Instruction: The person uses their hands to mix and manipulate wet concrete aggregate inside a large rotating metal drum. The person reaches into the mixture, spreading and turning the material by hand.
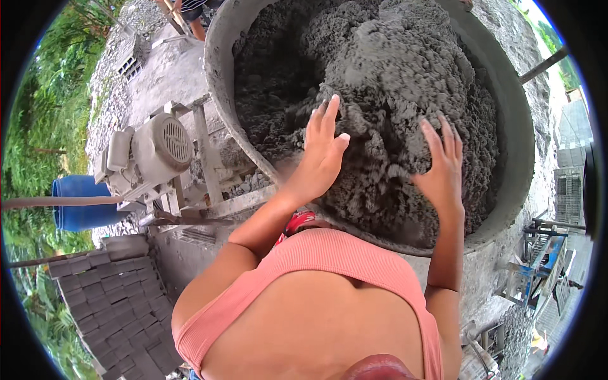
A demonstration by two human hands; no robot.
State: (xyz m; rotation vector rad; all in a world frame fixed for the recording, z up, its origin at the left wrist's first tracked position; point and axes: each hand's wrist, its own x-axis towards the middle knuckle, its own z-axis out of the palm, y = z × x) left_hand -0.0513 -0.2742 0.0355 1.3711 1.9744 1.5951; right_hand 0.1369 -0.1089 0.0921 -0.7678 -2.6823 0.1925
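Note:
A large round mixer pan (pixel 520 155) holds a heap of grey, crumbly wet concrete mix (pixel 405 57). Over the near left part of the mix, my left hand (pixel 323 152) is held with its fingers stretched out and nothing in it. My right hand (pixel 443 161) is above the right part, fingers spread and bent slightly toward the mix, likewise holding nothing. Whether the fingertips touch the mix cannot be made out. Parts of the mix near my hands look smeared by motion. The bottom of the pan is hidden.
Left of the pan, a dusty electric motor (pixel 168 149) sits on a metal frame. Beyond it stand a blue barrel (pixel 79 206) and stacked grey blocks (pixel 117 304). Another person (pixel 193 12) is at the far left. A blue metal frame (pixel 538 269) stands at the right.

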